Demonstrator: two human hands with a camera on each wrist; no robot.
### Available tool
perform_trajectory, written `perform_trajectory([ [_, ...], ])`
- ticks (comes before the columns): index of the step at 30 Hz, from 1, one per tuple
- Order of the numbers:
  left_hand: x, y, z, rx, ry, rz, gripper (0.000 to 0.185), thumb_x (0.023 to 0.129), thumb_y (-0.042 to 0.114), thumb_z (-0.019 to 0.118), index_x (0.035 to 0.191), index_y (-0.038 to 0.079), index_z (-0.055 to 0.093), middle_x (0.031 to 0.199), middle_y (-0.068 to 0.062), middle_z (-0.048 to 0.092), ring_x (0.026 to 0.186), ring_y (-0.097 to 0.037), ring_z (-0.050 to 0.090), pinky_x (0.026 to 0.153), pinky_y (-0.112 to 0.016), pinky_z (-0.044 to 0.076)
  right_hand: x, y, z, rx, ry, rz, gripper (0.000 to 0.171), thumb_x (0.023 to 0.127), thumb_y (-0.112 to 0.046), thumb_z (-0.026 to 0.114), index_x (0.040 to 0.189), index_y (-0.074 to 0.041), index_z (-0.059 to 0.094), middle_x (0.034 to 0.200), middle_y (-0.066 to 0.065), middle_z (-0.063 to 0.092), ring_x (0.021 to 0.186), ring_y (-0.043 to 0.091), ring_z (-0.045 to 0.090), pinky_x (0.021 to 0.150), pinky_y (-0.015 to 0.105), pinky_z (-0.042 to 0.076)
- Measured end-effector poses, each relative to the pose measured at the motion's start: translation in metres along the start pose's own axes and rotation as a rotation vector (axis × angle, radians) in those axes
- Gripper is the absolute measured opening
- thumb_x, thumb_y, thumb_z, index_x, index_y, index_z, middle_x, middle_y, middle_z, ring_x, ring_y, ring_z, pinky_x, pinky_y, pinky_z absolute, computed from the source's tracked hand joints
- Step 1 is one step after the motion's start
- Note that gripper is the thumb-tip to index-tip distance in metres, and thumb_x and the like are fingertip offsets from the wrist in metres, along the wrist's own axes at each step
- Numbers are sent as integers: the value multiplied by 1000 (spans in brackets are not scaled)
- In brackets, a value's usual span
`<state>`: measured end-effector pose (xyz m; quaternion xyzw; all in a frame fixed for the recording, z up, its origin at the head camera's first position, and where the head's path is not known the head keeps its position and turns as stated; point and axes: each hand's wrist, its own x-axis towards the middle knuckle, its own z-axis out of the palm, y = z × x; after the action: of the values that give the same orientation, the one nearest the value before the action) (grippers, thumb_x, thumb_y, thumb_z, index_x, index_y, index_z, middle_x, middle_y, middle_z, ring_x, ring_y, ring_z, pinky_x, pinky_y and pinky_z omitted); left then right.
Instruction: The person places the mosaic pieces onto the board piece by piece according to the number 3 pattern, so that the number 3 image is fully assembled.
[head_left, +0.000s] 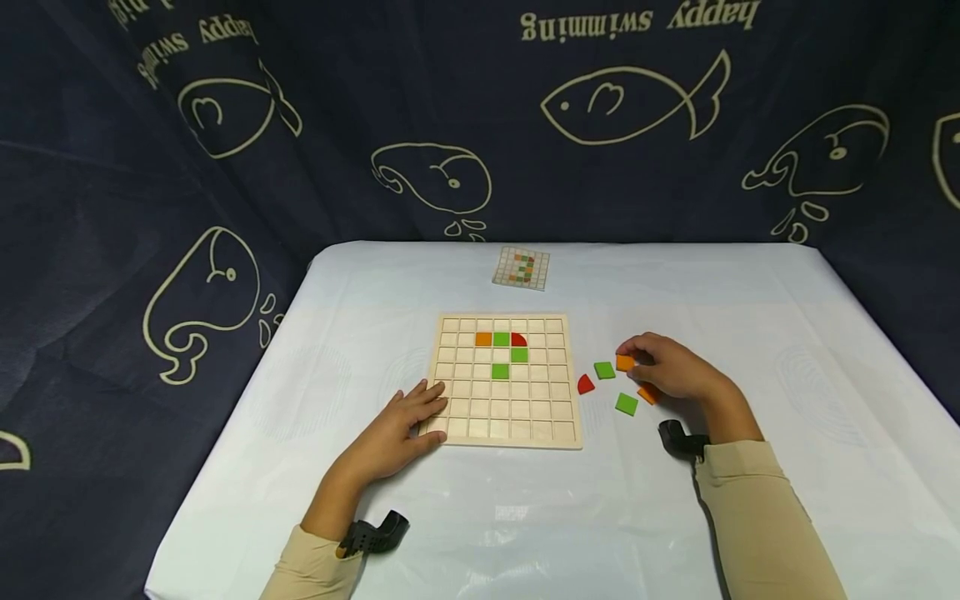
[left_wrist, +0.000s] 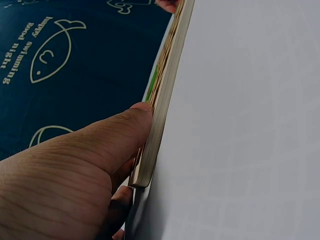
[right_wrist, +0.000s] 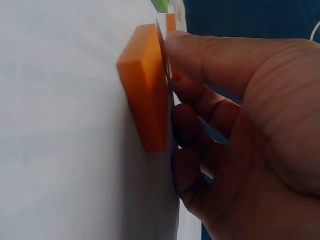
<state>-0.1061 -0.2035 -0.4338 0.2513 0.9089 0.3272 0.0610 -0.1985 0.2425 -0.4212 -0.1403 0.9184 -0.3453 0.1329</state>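
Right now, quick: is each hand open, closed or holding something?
Left hand: open, resting at the near left corner of the wooden board.
Right hand: closed, pinching an orange tile.

The right grip [right_wrist: 245, 115] pinches an orange tile [right_wrist: 171, 22].

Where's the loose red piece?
In the head view, the loose red piece lies just right of the wooden grid board, left of the upper loose green tile.
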Motion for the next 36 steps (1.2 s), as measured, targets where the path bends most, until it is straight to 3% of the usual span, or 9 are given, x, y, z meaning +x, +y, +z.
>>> perform_trajectory([
  [10,0,-1,1,-4,4,2,56,95,29,69,142,2,54,156,-8,37,149,-29,20,117,-60,8,1,-9,-2,-8,7,-10,25,94,-6,64,119,-6,62,113,11,59,101,29,52,88,43,47],
  [17,-1,-1,1,-5,7,2,57,95,29,70,142,2,54,156,-8,37,149,-29,21,118,-59,8,6,-24,-3,-11,17,-87,26,94,-5,63,120,-5,62,115,11,59,102,28,51,93,46,43],
  [29,0,-1,1,-3,8,9,57,95,29,70,142,2,54,156,-8,37,149,-30,20,117,-60,9,23,-53,12,7,-16,-172,28,94,-5,64,122,-5,64,111,6,59,100,24,52,88,42,45],
  [36,0,-1,0,-3,4,4,56,95,28,69,142,2,53,156,-8,37,149,-29,20,118,-59,8,28,-70,23,82,-46,-119,27,94,-9,66,121,-10,64,115,5,58,104,25,51,89,41,44],
])
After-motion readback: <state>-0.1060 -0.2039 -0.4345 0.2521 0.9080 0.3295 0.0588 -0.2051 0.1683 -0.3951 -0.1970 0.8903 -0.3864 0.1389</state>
